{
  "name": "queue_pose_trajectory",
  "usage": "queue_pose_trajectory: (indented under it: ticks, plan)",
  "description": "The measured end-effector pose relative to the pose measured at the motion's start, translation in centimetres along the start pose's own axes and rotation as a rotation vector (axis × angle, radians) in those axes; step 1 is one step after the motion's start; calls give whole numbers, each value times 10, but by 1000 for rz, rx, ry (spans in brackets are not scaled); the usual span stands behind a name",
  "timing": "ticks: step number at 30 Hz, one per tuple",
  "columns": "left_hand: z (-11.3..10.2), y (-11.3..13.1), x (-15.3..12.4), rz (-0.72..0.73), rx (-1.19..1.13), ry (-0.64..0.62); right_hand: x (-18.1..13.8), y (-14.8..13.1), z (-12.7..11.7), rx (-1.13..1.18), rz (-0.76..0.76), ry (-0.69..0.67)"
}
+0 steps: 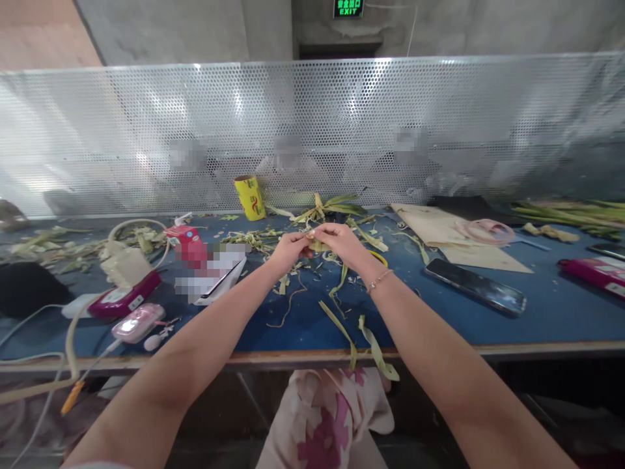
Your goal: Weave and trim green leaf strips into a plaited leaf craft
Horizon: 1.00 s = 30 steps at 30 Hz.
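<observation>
Both my hands meet above the middle of the blue table [537, 312]. My left hand [289, 249] and my right hand [342, 241] are pinched together on a small woven piece of green-yellow leaf strips [316, 245], fingers closed around it. A thin bracelet circles my right wrist. Loose strips hang from the piece and trail down over the table's front edge [375, 348]. More leaf scraps [254, 240] lie scattered under and behind my hands.
A black phone [476, 286] lies to the right, with brown paper [454, 238] and a pink ring beyond. A yellow roll [250, 197] stands at the perforated metal screen. Left are a red pack [188, 244], pink devices [124, 299] and cables.
</observation>
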<state>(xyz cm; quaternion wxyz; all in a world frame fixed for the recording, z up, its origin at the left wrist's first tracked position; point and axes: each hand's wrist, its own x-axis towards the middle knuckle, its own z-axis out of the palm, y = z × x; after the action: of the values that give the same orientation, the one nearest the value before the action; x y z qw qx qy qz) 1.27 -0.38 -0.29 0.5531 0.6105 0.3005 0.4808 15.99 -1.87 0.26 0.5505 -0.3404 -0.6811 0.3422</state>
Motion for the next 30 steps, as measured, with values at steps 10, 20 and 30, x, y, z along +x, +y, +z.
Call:
queue_pose_trajectory:
  ticks: [10, 20, 30]
  plan:
    - [8, 11, -7, -88, -153, -9, -4, -11, 0, -128, -38, -79]
    - [9, 15, -12, -92, -205, -34, -2, -2, -5, -300, -301, -35]
    - [10, 15, -10, -39, -193, 25, -1, 3, -6, -300, -250, 104]
